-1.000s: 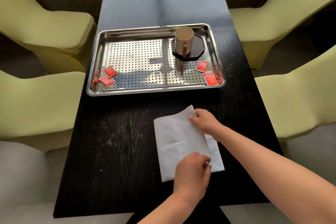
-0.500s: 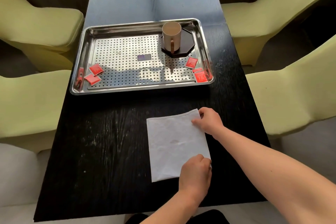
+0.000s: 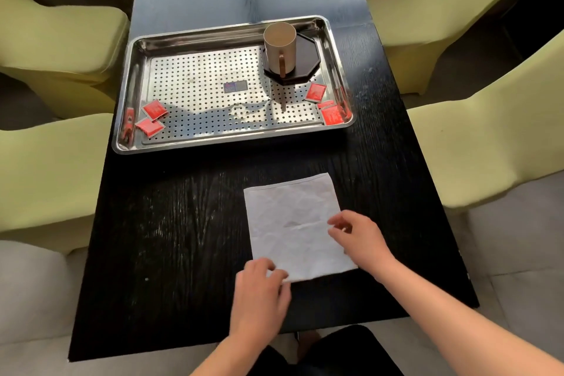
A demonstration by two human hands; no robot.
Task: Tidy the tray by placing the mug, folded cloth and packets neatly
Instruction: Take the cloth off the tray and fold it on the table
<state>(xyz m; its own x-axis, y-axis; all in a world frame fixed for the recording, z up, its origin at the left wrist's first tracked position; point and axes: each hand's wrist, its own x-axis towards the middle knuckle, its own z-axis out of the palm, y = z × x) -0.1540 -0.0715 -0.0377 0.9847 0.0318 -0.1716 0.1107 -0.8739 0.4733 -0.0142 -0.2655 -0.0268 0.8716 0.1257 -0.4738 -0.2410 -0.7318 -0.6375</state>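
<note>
A white folded cloth [image 3: 293, 223] lies flat on the black table, nearer to me than the tray. My left hand [image 3: 259, 293] has its curled fingers on the cloth's near left corner. At the cloth's right edge, my right hand [image 3: 358, 238] has its thumb and fingers loosely apart and blurred, holding nothing that I can see. The perforated steel tray [image 3: 232, 140] carries a beige mug [image 3: 280, 46] upright on a black octagonal coaster [image 3: 308, 62] at its far right. Two red packets [image 3: 152, 117] lie in the tray's near left corner, and more red packets [image 3: 326, 104] lie near right.
The narrow black table [image 3: 171, 238] has yellow-green chairs [image 3: 55, 168] close on both sides. The table's near edge runs just under my forearms. A small dark label [image 3: 235, 87] sits in the middle of the tray.
My left hand slid from the cloth's near right corner to its near left corner. My right hand came off the far right corner and moved back along the right edge. The cloth lies squarer.
</note>
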